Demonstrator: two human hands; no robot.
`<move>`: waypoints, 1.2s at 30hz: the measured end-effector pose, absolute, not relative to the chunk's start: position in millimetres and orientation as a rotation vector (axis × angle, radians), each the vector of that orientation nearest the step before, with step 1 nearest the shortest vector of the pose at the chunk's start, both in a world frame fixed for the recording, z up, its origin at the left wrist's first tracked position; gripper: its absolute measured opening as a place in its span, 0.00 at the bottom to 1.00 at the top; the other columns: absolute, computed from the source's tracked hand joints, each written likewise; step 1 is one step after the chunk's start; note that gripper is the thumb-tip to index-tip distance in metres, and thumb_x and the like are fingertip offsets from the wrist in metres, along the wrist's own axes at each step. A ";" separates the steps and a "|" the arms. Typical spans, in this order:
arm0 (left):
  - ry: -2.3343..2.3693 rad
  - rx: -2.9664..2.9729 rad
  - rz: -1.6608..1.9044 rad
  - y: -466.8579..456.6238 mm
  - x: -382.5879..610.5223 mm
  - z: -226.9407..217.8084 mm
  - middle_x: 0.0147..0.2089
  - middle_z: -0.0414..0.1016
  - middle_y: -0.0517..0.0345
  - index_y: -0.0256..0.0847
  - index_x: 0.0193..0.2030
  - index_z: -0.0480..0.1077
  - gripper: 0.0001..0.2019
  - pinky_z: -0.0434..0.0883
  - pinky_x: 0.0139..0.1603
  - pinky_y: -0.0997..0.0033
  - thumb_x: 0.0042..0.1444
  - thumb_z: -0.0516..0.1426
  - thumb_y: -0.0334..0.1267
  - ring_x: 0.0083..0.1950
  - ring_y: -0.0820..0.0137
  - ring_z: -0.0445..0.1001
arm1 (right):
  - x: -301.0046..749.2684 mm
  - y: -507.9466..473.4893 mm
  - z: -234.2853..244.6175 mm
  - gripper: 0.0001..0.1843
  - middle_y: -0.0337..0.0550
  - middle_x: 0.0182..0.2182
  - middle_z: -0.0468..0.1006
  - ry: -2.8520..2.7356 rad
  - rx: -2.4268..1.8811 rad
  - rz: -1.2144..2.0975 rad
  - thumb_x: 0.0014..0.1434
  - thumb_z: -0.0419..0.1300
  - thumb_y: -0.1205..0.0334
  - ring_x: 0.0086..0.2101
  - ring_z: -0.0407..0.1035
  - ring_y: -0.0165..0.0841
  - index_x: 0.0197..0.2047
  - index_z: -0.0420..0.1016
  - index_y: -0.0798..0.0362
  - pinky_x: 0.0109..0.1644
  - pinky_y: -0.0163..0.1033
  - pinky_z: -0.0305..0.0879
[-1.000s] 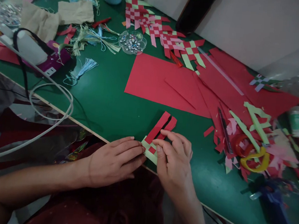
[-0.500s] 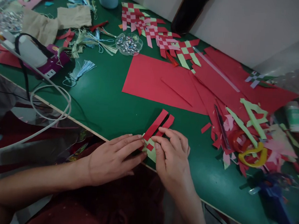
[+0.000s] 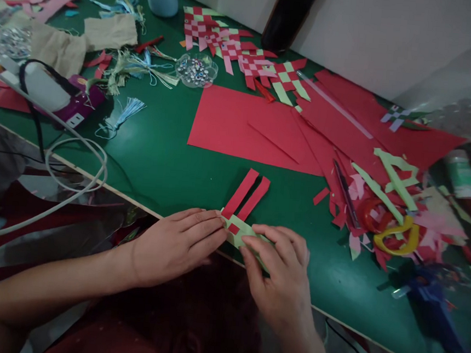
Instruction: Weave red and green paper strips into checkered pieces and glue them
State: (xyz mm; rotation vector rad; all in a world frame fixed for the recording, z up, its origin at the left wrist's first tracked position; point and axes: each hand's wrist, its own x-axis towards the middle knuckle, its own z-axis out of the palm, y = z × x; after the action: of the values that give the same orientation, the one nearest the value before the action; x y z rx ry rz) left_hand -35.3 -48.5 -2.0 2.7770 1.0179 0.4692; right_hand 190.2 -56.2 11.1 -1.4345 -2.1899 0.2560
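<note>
Red paper strips (image 3: 247, 195), two flat, straight-cut bands lying side by side, run away from the near edge of the smooth green table (image 3: 167, 154). Right at that edge they cross pale green strips (image 3: 242, 233) in a small checkered weave. The left hand (image 3: 180, 243) lies flat and unclenched, its fingertips (image 3: 214, 227) pressing on the weave's left corner. The right hand (image 3: 283, 268) covers the green ends with curved fingers, the thumb alongside; whether it pinches them or only presses them down cannot be told. Beyond lies a matte red paper sheet (image 3: 231, 127). Farther back are finished woven mats (image 3: 246, 51) in red, pink and green checks, with ragged strip ends, and a clear scalloped dish (image 3: 196, 70) of small beads.
</note>
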 end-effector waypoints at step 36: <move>0.949 2.503 0.615 -18.5 -27.1 8.3 0.46 0.77 0.53 0.36 0.48 0.72 0.11 0.72 0.54 0.63 0.68 0.48 0.30 0.49 0.67 0.73 | 184.5 -65.1 22.4 0.06 0.39 0.33 0.82 -2.218 -1.412 0.370 0.66 0.56 0.64 0.33 0.74 0.32 0.43 0.74 0.50 0.48 0.44 0.52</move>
State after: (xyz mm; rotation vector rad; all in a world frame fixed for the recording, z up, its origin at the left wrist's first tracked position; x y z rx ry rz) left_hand -27.1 -18.5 8.3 2.5030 0.9486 0.6151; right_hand 184.5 -65.1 22.4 -1.4118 -2.2183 0.3697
